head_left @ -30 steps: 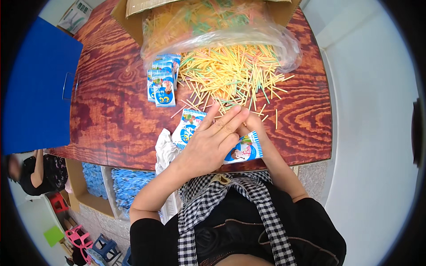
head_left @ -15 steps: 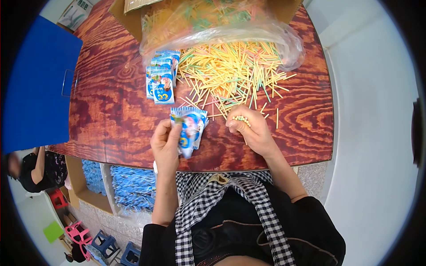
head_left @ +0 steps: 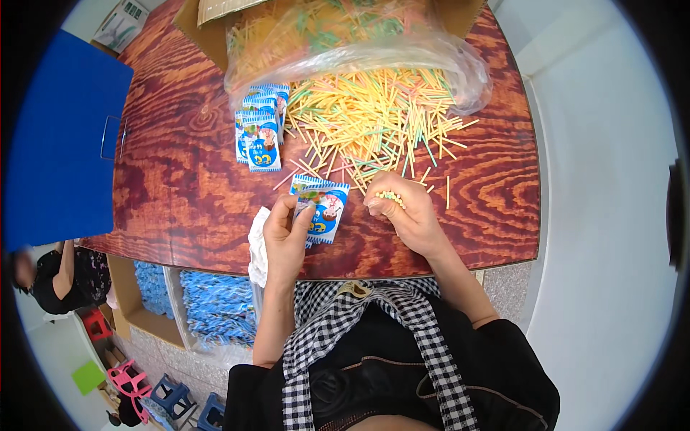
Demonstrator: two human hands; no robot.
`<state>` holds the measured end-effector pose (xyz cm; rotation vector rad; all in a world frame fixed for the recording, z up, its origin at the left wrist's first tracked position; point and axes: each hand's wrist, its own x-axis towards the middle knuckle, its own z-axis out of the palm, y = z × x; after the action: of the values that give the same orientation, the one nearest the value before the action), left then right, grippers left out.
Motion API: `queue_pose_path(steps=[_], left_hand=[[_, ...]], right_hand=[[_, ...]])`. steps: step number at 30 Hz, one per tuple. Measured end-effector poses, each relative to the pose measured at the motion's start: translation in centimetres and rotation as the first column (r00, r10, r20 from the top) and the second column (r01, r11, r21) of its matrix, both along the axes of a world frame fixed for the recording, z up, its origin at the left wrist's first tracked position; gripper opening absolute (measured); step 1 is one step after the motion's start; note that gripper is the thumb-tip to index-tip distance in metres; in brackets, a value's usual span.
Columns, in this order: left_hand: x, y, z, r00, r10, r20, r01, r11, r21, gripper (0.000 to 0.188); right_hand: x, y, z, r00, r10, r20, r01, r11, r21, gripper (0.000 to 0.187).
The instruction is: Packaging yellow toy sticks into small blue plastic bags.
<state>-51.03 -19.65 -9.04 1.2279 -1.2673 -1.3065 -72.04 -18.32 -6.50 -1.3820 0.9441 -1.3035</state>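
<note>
My left hand [head_left: 284, 233] pinches a small blue-and-white packet [head_left: 329, 215] between thumb and fingers, near the table's front edge. Other packets show just beneath it; whether they are also held I cannot tell. Closed in a fist, my right hand [head_left: 413, 219] grips a bundle of thin pale sticks [head_left: 391, 197], their ends showing at the top of the fist. Beyond both hands spreads a loose pile of yellow, pink and green sticks [head_left: 366, 122]. Several more packets [head_left: 261, 144] lie overlapping at the pile's left.
A cardboard box [head_left: 205, 36] with a clear plastic bag [head_left: 467, 79] of sticks stands at the back. A crumpled white cloth or tissue [head_left: 258, 244] lies by my left wrist. Below the table at left are boxes of blue packets [head_left: 215, 302]. A person [head_left: 61, 280] is at far left.
My left hand has moved slightly right with the packet, which now lies flatter and shows its front. The white cloth or tissue is more exposed. My right hand has barely moved.
</note>
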Motion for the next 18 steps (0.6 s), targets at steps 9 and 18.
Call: queue_pose_path(steps=[9, 18], left_hand=[[0.4, 0.0, 0.2, 0.990, 0.005, -0.140, 0.010, 0.995, 0.101, 0.009], [0.3, 0.4, 1.3, 0.991, -0.035, -0.128, 0.061, 0.977, 0.207, 0.008]], right_hand=[[0.1, 0.1, 0.2, 1.000, 0.014, 0.019, -0.014, 1.000, -0.006, 0.013], [0.3, 0.6, 0.6, 0.999, 0.022, 0.028, -0.022, 0.999, 0.032, 0.013]])
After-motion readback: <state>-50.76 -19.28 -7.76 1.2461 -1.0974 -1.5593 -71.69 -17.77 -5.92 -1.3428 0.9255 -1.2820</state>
